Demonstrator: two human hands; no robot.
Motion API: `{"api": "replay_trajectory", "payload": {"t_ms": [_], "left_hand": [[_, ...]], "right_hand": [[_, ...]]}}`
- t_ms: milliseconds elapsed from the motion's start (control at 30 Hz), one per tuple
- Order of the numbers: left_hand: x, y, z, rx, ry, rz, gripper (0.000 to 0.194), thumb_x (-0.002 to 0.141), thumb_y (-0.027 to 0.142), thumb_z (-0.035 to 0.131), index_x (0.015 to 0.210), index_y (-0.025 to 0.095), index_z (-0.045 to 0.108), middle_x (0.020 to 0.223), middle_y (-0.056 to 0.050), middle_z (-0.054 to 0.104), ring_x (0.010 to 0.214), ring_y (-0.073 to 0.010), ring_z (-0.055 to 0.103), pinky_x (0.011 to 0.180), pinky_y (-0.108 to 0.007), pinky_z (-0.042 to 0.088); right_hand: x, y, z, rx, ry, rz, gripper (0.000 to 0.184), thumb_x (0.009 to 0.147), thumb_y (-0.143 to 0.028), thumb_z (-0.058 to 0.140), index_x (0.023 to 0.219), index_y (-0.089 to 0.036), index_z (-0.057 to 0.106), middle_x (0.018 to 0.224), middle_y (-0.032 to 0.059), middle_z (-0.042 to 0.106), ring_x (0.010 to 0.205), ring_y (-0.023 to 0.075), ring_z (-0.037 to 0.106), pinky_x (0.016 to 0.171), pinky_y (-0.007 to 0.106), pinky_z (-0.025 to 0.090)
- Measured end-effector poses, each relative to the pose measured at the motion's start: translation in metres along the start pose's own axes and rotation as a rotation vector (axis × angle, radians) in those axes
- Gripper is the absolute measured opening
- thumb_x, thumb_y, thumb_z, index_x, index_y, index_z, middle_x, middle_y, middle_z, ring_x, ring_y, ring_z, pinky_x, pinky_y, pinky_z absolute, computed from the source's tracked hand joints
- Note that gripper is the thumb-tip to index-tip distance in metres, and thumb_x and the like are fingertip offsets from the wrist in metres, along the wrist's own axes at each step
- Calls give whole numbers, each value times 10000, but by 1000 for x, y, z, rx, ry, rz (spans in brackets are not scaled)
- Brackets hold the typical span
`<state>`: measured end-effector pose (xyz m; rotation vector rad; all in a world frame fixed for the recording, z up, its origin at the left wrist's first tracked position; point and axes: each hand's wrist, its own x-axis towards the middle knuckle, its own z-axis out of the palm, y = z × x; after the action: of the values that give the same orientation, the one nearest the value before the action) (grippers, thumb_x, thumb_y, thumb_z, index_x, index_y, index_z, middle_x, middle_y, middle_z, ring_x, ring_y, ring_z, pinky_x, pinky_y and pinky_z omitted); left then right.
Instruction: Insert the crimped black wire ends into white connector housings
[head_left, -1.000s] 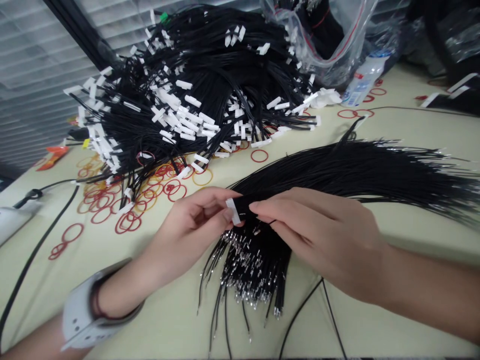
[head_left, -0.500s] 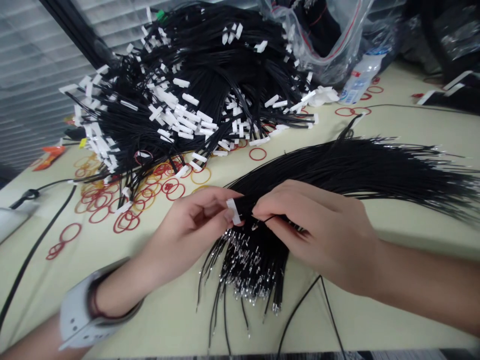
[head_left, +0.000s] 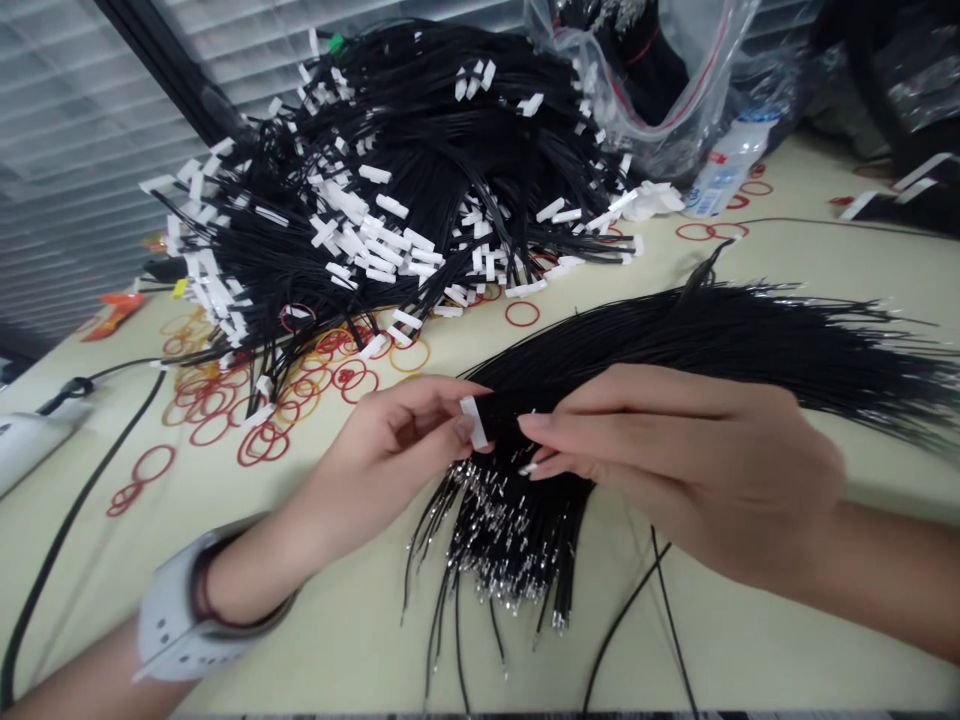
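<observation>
My left hand (head_left: 409, 435) pinches a small white connector housing (head_left: 474, 423) between thumb and fingers, over the near end of a bundle of black wires. Right of it hovers my right hand (head_left: 675, 470), its thumb and forefinger tips a little apart, close above the wires; I see nothing held between them. Below both hands the loose wire ends (head_left: 510, 540) fan out, tipped with shiny metal terminals. The rest of the black wire bundle (head_left: 712, 340) sweeps away to the right, passing behind my right hand.
A big heap of black cables (head_left: 450, 150) with white connectors lies at the back. Red and yellow rubber bands (head_left: 262, 440) are scattered at left. A plastic bag (head_left: 675, 110) of wires and a white bottle (head_left: 731, 165) stand at back right. A black cord (head_left: 82, 500) crosses the left side.
My right hand has drawn back to the right from the connector, and its fingertips have parted; the wire it pinched no longer shows there. My left hand still holds the connector.
</observation>
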<state>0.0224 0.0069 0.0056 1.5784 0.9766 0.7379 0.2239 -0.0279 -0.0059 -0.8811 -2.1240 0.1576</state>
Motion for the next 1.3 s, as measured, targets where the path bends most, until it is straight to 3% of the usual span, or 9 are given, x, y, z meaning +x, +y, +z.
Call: {"api": "replay_trajectory", "payload": {"t_ms": [167, 267, 467, 600, 1000, 1300], "left_hand": [[0, -2, -1, -11, 10, -16, 175, 812, 97, 574, 934, 201, 645, 728, 51, 686, 661, -49, 629, 614, -103, 506], [-1, -2, -2, -17, 4, -20, 172, 820, 112, 575, 928, 221, 653, 751, 57, 695, 681, -47, 634, 635, -103, 510], [-3, -1, -1, -20, 15, -38, 186, 820, 124, 593, 929, 260, 658, 733, 87, 705, 665, -24, 638, 599, -58, 489], [-4, 0, -1, 37, 15, -21, 205, 821, 109, 587, 943, 258, 659, 743, 89, 713, 674, -18, 644, 622, -49, 488], [-6, 2, 0, 93, -3, -8, 210, 813, 101, 582, 946, 246, 655, 730, 75, 704, 664, -38, 638, 607, -71, 495], [-10, -1, 3, 200, -78, 3, 204, 812, 143, 576, 976, 244, 642, 684, 46, 641, 576, -63, 554, 498, -113, 454]], "right_hand": [[0, 0, 13, -71, -59, 61, 268, 907, -190, 395, 1100, -105, 560, 838, 80, 542, 741, 127, 535, 619, 234, 499], [-2, 0, 16, -110, -87, 107, 285, 919, -179, 359, 1140, -113, 527, 810, 61, 530, 700, 114, 518, 614, 229, 481], [-7, 3, 8, -215, -103, 17, 154, 876, -126, 453, 927, -154, 596, 761, 14, 544, 666, 112, 508, 586, 251, 411], [-7, 5, 7, -222, -165, -10, 201, 867, -83, 425, 883, -125, 621, 760, 31, 549, 668, 122, 508, 567, 261, 395], [-2, 3, 7, -228, -119, -42, 250, 861, -53, 395, 807, -124, 629, 764, 57, 589, 675, 128, 519, 552, 262, 390], [-3, -1, 14, -151, -66, -79, 318, 888, -70, 359, 754, -126, 642, 738, 50, 614, 646, 120, 517, 544, 259, 391]]}}
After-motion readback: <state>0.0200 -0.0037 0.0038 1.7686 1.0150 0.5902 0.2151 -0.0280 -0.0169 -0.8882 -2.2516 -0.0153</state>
